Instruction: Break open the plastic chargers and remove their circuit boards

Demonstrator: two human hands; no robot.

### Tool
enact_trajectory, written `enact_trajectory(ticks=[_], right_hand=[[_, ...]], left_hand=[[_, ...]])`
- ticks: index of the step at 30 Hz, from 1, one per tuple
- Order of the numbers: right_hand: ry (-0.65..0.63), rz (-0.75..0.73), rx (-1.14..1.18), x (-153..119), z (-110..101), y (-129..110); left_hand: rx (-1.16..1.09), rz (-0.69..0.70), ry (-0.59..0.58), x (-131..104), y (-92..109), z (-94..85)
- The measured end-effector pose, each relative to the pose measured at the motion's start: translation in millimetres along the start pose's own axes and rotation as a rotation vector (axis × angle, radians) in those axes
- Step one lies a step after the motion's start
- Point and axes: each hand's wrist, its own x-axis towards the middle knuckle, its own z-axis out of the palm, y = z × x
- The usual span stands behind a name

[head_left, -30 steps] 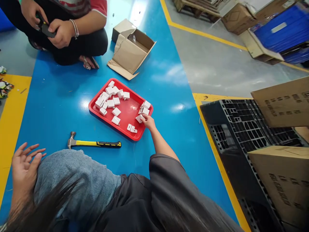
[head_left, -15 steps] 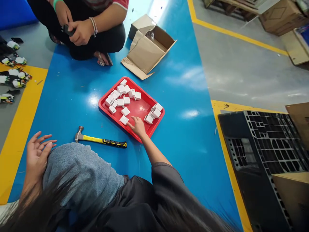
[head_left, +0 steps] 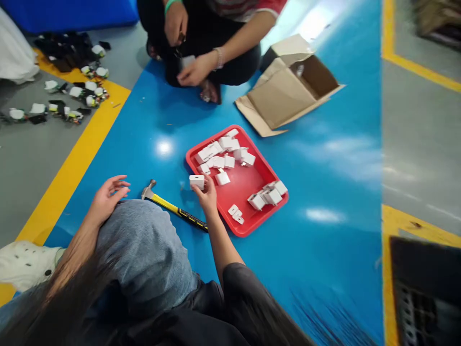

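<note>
Between the thumb and fingers of my right hand (head_left: 207, 194) is a white charger (head_left: 197, 181), a block with a small slot in its face, held up over the tray's left edge. My left hand (head_left: 107, 197) hovers by my knee, fingers apart and nothing in it. The red tray (head_left: 245, 228) carries several more white chargers (head_left: 223, 178), some lying singly, others bunched in the right corner. Small flat white pieces (head_left: 236, 214) lie near its front side. A claw hammer (head_left: 169, 205) with a yellow and black handle rests on the floor between my knee and the tray.
Across from me sits a person whose hands (head_left: 196, 69) hold something pale. Beside them stands an open cardboard box (head_left: 284, 93). Taken-apart white and black parts (head_left: 75, 91) are scattered at the left. A dark crate (head_left: 425, 288) is at the lower right.
My right hand has lifted a charger from the tray and brought it over the left rim. The view has swung left. The other person's hands have moved apart.
</note>
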Motion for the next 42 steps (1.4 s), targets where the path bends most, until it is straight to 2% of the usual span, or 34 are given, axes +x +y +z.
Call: enact_trajectory(ticks=[3, 5, 7, 9, 11, 12, 14, 16, 19, 22, 26, 29, 33, 35, 38, 42], right_hand=[[-0.268, 0.108, 0.097, -1.8, 83.8, -9.9], [-0.362, 0.159, 0.061, -2.1, 135.5, -15.8], [-0.451, 0.167, 0.002, -1.6, 171.5, -22.6], [-0.562, 0.138, -0.048, -1.7, 186.2, -28.8], [-0.608, 0.055, -0.102, -5.5, 179.2, -31.3], [-0.587, -0.005, -0.145, -9.5, 168.8, -30.4], [-0.492, -0.127, -0.281, -21.8, 138.0, -23.8], [-0.434, -0.178, -0.501, -38.1, 101.4, -13.0], [-0.455, -0.101, -0.915, -62.4, 54.3, 2.7], [-0.527, -0.008, -1.185, -77.7, 31.2, 9.7], [-0.579, -0.006, -1.202, -83.3, 27.7, 7.6], [-0.583, 0.012, -1.050, -82.4, 28.6, 1.0], [-0.669, 0.121, -0.795, -75.3, 34.2, -17.2], [-0.684, 0.136, -0.744, -68.4, 41.8, -28.4], [-0.686, 0.061, -0.768, -55.1, 56.3, -40.5], [-0.734, -0.026, -0.892, -36.8, 68.4, -45.0]], left_hand=[[0.166, -0.025, -0.172, 20.5, -14.0, -4.0], [0.306, -0.036, -0.207, 37.8, -27.1, -7.7], [0.485, -0.034, -0.200, 54.7, -41.7, -10.7], [0.680, -0.005, -0.204, 68.0, -56.4, -11.5], [0.855, 0.033, -0.212, 75.9, -68.9, -9.9], [0.930, 0.050, -0.213, 78.0, -73.6, -8.2], [1.034, 0.091, -0.212, 80.2, -79.4, -4.3], [1.070, 0.163, -0.235, 82.8, -80.4, -0.8], [1.081, 0.286, -0.341, 91.5, -78.5, 0.9], [1.097, 0.301, -0.385, 100.7, -79.9, -0.9], [1.070, 0.276, -0.301, 99.0, -89.6, -4.3], [1.027, 0.271, -0.232, 91.1, -97.2, -6.5], [0.996, 0.169, -0.071, 85.3, -103.7, -9.6], [0.983, 0.136, -0.024, 84.3, -107.0, -11.0], [0.940, 0.149, -0.003, 83.3, -113.2, -11.8], [0.855, 0.175, -0.002, 82.5, -120.6, -11.3]])
